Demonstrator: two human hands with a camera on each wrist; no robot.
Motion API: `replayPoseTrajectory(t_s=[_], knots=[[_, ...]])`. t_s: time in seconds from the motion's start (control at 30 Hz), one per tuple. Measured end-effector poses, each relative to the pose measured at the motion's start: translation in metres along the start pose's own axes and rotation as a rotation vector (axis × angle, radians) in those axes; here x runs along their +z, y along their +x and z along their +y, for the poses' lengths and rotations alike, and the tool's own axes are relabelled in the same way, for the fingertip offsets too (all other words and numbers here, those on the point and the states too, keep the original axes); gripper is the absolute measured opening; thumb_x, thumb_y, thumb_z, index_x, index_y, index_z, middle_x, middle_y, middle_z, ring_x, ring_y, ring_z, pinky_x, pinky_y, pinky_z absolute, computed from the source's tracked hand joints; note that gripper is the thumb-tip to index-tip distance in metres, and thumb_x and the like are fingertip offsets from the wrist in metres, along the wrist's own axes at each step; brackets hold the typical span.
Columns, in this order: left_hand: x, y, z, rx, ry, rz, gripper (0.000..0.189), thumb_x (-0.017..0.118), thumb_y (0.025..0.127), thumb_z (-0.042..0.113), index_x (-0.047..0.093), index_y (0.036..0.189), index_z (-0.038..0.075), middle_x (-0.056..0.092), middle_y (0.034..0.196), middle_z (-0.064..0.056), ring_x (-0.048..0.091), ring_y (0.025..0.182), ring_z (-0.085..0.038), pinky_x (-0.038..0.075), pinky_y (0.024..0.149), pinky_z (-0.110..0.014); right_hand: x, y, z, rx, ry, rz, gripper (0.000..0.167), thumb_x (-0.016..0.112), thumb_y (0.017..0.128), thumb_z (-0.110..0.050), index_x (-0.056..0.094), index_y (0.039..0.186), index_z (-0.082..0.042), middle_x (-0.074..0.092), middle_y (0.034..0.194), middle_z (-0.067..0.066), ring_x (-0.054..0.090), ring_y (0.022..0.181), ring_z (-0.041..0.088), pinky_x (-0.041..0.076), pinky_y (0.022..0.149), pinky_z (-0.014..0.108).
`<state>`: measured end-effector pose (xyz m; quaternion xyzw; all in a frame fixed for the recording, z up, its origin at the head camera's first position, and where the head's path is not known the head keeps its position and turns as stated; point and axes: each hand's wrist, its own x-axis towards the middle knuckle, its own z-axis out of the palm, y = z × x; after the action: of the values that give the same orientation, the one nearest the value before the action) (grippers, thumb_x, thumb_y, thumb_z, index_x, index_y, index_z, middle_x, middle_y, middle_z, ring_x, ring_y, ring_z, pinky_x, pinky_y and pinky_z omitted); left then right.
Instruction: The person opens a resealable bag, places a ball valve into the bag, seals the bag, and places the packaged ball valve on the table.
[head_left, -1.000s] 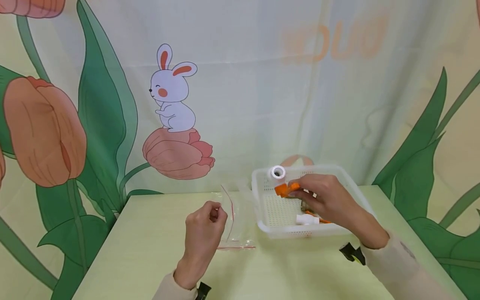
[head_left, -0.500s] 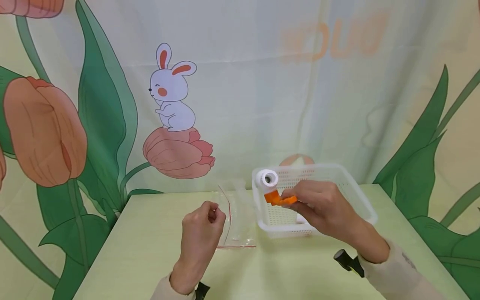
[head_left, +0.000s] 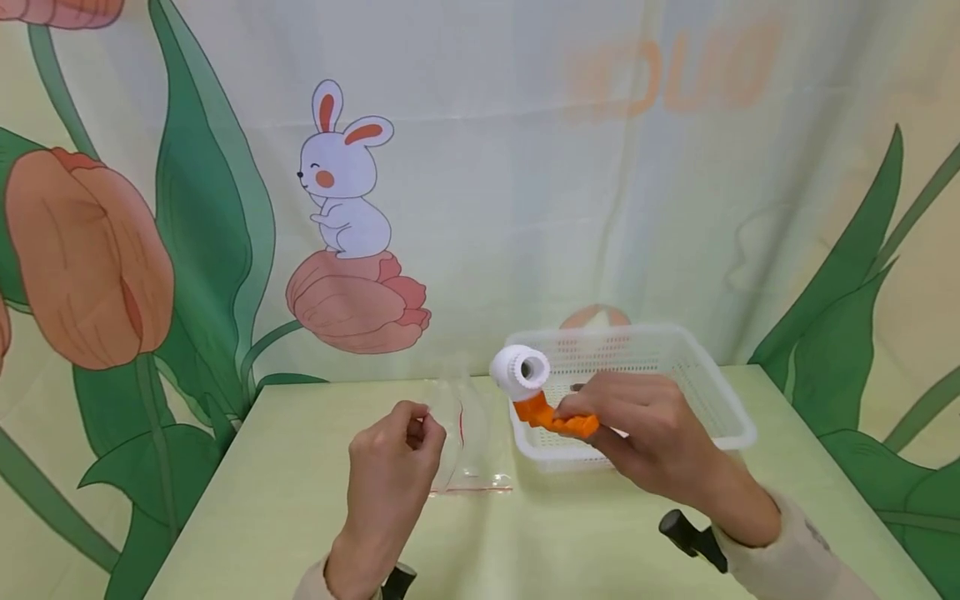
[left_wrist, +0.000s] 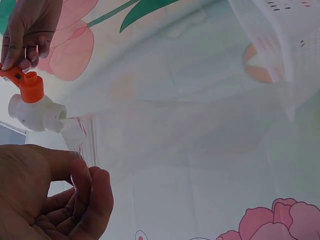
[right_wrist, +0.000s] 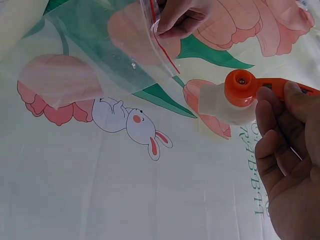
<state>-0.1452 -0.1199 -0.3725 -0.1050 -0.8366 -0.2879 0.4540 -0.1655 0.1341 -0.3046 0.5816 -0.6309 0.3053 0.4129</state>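
Valve (head_left: pixel 520 372) hangs in the air over the table's (head_left: pixel 300 467) near side of the basket (head_left: pixel 723 383), close to the bag (right_wrist: pixel 120 45). We see the right hand (head_left: pixel 652 425) pinching its orange lever (head_left: pixel 576 425); the left hand (head_left: pixel 393 458) pinches the bag's edge. We judge it a bagging step; next, likely, spread the mouth. Rigid, round-ported white body, seemingly plastic; clear, limp, creased film.

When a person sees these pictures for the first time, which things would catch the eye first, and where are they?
Probably the white valve comes first, near the basket's left end in the head view, with its bright orange handle pinched by the right hand. Next comes the clear bag with a red strip, its edge held by the left hand. Behind them, a white rabbit sits on a pink flower, printed on the backdrop.
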Motion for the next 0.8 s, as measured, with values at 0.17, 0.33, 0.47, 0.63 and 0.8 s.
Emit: replayPoseTrajectory(t_s=[0.17,0.33,0.47,0.63,0.8], knots=[[0.007,-0.002,0.001,-0.002,-0.019,-0.007,0.011,0.065,0.073,-0.009,0.067,0.074,0.002,0.061,0.055,-0.001,0.053,0.048,-0.006,0.049,0.05,-0.023,0.008,0.002,-0.006,-0.041,0.046,0.018,0.016,0.058,0.099,-0.015,0.067,0.092,-0.004,0.067,0.078,0.002,0.059,0.067,0.011,0.052,0.066,0.024],[0.012,-0.003,0.005,-0.032,-0.026,-0.044,0.008,0.067,0.075,-0.007,0.067,0.076,0.001,0.061,0.057,-0.003,0.053,0.049,-0.008,0.05,0.051,-0.024,0.021,0.003,-0.01,-0.07,0.087,0.022,0.013,0.059,0.098,-0.012,0.066,0.093,-0.002,0.066,0.076,0.002,0.058,0.066,0.01,0.05,0.064,0.022],[0.013,-0.002,0.009,-0.034,-0.043,-0.055,0.006,0.069,0.077,-0.005,0.067,0.077,0.001,0.061,0.057,-0.003,0.052,0.05,-0.008,0.05,0.051,-0.022,0.029,0.001,-0.009,-0.074,0.097,0.025,0.014,0.057,0.099,-0.011,0.067,0.094,-0.003,0.065,0.076,0.002,0.059,0.065,0.011,0.05,0.062,0.02],[0.013,-0.002,0.012,-0.012,-0.072,-0.038,0.008,0.07,0.077,-0.005,0.067,0.077,0.002,0.062,0.057,-0.001,0.052,0.049,-0.005,0.047,0.05,-0.018,0.034,-0.005,-0.005,-0.053,0.094,0.012,0.015,0.056,0.099,-0.014,0.067,0.095,-0.004,0.065,0.075,0.001,0.06,0.064,0.011,0.05,0.062,0.019],[0.013,-0.003,0.012,0.017,-0.099,0.001,0.009,0.069,0.076,-0.007,0.068,0.077,0.002,0.062,0.057,0.0,0.053,0.049,-0.004,0.045,0.049,-0.016,0.037,-0.012,-0.001,-0.003,0.072,-0.021,0.016,0.059,0.098,-0.02,0.067,0.096,-0.006,0.067,0.078,-0.001,0.061,0.065,0.01,0.05,0.063,0.018]])
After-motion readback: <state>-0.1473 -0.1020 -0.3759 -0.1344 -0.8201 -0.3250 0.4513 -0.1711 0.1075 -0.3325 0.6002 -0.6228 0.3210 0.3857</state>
